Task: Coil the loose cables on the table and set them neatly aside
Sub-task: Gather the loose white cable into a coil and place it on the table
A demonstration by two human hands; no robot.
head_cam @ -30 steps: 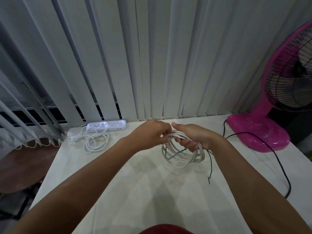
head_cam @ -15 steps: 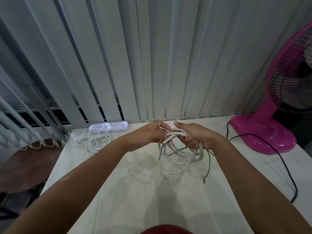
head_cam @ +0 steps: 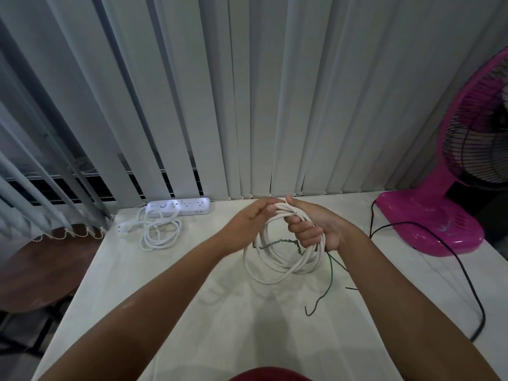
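Two hands, one white bundle

My right hand (head_cam: pixel 313 229) is wrapped tight around the white cable coil (head_cam: pixel 280 259), held up over the middle of the table (head_cam: pixel 170 312) so the loops hang round. My left hand (head_cam: pixel 254 220) pinches the top to keep the end in

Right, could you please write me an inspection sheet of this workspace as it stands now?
Surface: pale table, mostly bare in front.
Job's things: white cable coil held up over the table, with a green twist wire trailing from it.
Clutter: white power strip with its loosely looped cord, far left.
Grip: right hand closed around the coil's top; left hand pinching the same strands beside it.
Cables: black cord runs from the pink fan across the table's right side.
Surroundings: vertical blinds behind; round wooden table at left.
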